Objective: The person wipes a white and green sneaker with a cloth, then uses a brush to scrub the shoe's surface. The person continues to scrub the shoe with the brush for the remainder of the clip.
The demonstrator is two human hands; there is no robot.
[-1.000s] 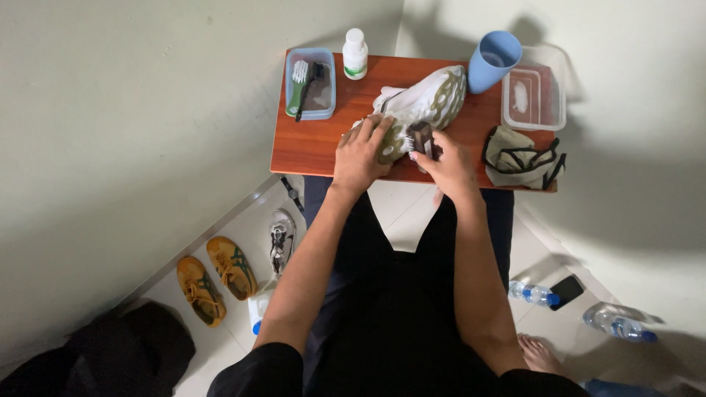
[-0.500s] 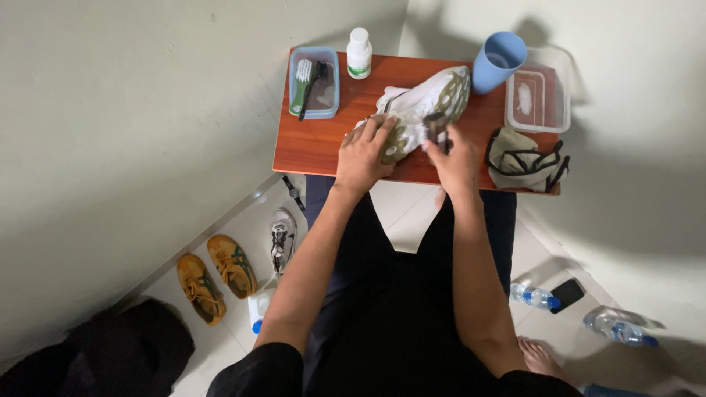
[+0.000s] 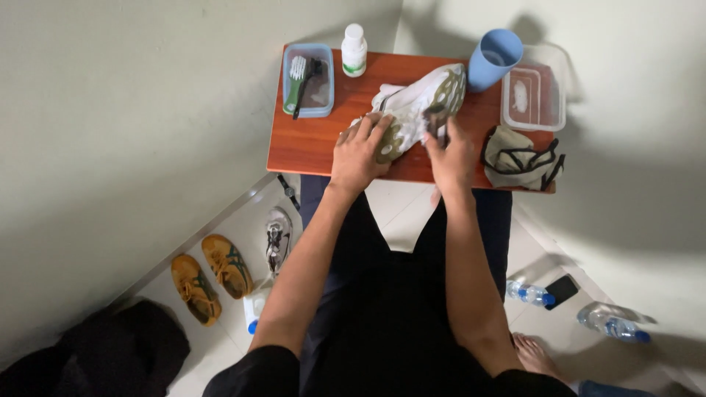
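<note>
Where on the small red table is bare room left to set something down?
The table is bare at its front-left corner, between the blue tray and left hand. A small patch lies between white bottle and shoe. The right side is crowded: cup, clear box, second shoe.
</note>
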